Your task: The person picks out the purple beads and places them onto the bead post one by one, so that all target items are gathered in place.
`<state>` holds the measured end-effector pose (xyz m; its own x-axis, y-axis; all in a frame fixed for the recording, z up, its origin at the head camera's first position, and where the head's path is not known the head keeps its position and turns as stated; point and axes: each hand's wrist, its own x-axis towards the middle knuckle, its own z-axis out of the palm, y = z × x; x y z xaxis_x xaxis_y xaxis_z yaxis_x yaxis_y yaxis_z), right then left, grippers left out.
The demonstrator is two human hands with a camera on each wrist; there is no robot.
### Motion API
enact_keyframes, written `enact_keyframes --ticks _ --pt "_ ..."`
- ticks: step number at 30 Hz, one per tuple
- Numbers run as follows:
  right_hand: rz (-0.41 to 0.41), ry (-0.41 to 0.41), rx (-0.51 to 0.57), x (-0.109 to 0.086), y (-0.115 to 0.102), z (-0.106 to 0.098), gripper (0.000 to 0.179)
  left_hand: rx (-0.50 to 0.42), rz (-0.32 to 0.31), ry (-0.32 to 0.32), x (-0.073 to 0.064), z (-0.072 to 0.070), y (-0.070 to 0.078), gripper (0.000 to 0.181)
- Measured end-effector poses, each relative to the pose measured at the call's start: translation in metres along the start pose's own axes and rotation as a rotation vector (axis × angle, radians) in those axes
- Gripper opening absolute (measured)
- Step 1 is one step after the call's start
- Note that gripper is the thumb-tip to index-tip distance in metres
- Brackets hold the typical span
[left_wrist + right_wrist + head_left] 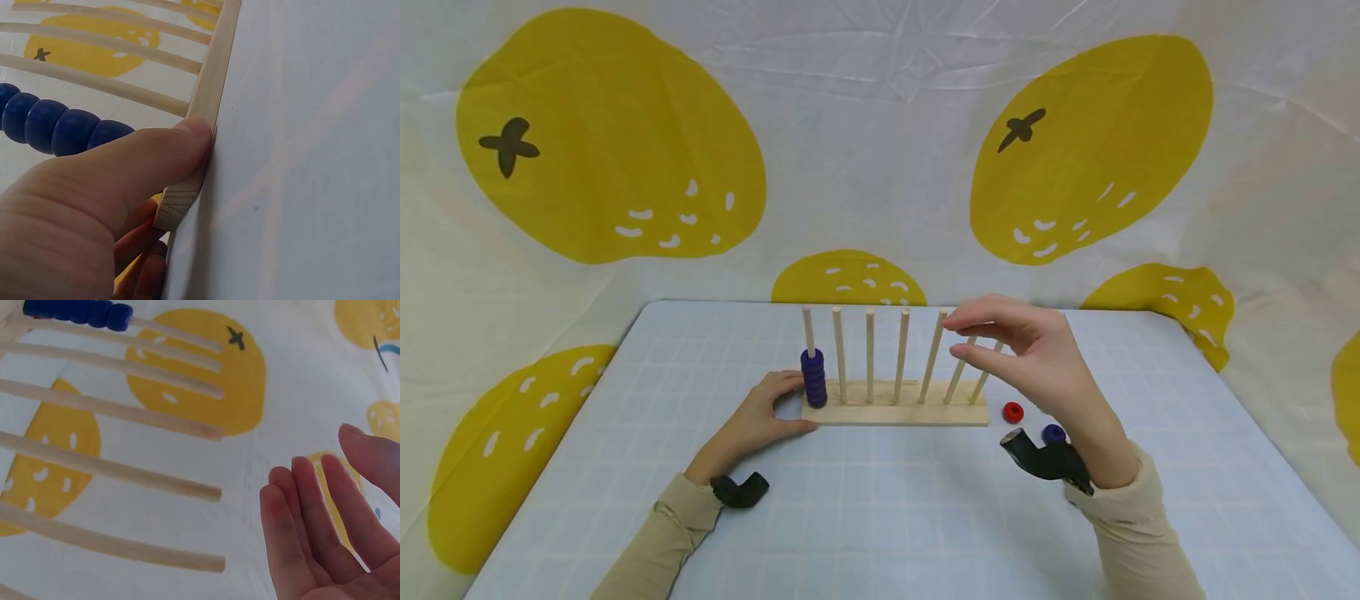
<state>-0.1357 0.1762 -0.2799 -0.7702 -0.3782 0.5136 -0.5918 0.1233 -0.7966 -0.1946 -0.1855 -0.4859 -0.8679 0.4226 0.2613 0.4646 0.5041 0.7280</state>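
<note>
A wooden peg rack [895, 415] stands on the table, with a row of several upright pegs. Dark blue ring beads [814, 383] are stacked on its leftmost peg; the other pegs carry none. My left hand [758, 421] grips the rack's left end. In the left wrist view the thumb [181, 147] presses the front edge of the base [212, 81] while the fingers go behind it. Above the rack's right side hovers my right hand [1033, 350], thumb and fingers apart, holding nothing. The right wrist view shows those fingers [306, 512] extended beside the peg tips [215, 494].
Right of the rack lie a red bead [1012, 419] and a blue bead [1052, 435], the latter near my right wrist. A pale checked cloth covers the table [865, 517]. Behind it hangs a white curtain [865, 167] with yellow fruit prints.
</note>
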Motion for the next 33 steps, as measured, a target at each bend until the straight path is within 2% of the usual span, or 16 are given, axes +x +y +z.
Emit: enact_keyframes --ticks 8,12,18,33 --pt "0.032 0.041 0.031 -0.021 0.004 -0.020 0.028 0.001 -0.001 0.002 -0.001 0.000 0.000 0.066" --pt "0.056 0.071 0.010 -0.031 0.006 -0.032 0.030 -0.003 -0.011 0.001 -0.001 0.000 0.001 0.066" --pt "0.130 0.123 -0.098 -0.049 0.013 -0.051 0.029 -0.010 -0.034 -0.007 -0.001 -0.001 0.002 0.065" --pt "0.377 0.197 -0.312 -0.102 0.046 -0.081 0.023 -0.001 -0.020 -0.002 -0.001 0.000 0.002 0.064"
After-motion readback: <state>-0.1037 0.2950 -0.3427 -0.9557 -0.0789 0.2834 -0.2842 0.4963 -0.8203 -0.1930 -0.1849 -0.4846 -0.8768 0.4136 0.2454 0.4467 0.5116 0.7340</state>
